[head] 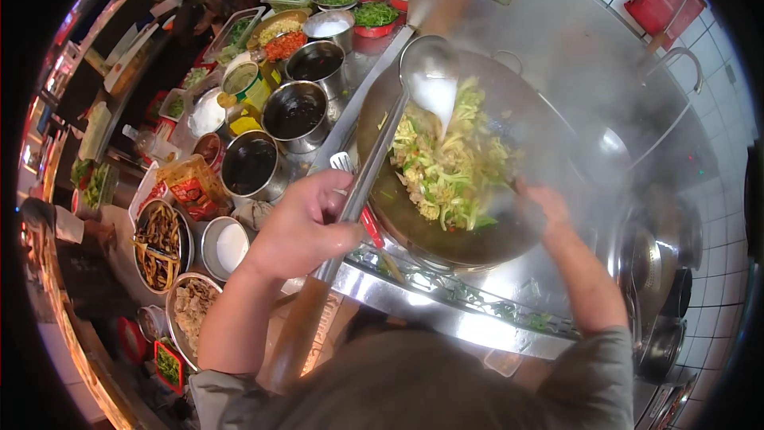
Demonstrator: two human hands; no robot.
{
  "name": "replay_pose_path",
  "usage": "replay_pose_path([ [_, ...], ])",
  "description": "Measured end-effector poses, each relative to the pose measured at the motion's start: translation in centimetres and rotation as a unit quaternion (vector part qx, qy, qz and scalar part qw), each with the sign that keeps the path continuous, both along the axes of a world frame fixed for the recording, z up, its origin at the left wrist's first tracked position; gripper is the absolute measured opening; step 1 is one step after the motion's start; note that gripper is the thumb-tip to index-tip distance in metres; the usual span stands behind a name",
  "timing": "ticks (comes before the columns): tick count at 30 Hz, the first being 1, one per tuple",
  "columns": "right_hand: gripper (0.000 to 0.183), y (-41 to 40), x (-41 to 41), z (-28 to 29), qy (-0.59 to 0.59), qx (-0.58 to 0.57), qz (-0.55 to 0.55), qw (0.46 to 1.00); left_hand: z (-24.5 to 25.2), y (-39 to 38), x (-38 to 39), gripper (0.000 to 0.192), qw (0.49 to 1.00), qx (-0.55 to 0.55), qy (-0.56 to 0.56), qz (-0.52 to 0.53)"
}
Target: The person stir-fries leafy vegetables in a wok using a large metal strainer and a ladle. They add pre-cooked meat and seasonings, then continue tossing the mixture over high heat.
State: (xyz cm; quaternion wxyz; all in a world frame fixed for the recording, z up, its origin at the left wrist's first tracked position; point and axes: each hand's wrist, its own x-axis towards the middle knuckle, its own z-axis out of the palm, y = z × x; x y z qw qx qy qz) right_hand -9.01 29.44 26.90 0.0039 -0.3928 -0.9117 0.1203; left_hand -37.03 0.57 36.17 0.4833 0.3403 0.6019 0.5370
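Observation:
A large steel ladle with a long metal shaft and wooden handle is gripped by my left hand. Its bowl hangs tilted over the wok, and a white liquid runs from it onto the food. Chopped cauliflower with green pieces and bits of meat lies in the wok, blurred by steam. At the wok's right side is my right hand, partly veiled by steam; what its fingers hold is hidden. Below my left hand, a red-handled utensil rests near the wok's rim.
Steel pots of dark liquid, a small bowl of white contents, a bowl of brown strips and tubs of chopped greens crowd the left. A water spout stands at right. Another person's hand is far left.

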Motion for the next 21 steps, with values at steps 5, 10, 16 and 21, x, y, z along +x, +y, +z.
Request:
replay_pose_path([
  [5, 0.032, -1.6, 0.5, 12.3, -0.352, 0.054, -0.009, 0.934, -1.7, -2.8, 0.3, 0.055, 0.999, 0.008, 0.034, 0.039],
  [10, 0.023, 5.0, 7.5, 1.4, -0.228, -0.011, 0.181, 0.957, -2.6, -3.3, 0.9, 0.057, 0.996, 0.059, -0.022, 0.061],
  [16, 0.034, -1.6, -2.9, -4.7, 0.012, -0.068, 0.014, 0.997, -4.3, -8.5, 1.9, 0.057, 0.988, 0.018, 0.009, 0.152],
  [21, 0.034, -2.9, -1.9, 1.1, -0.061, 0.010, -0.006, 0.998, -6.8, -11.6, 2.6, 0.058, 0.973, -0.032, 0.089, 0.208],
])
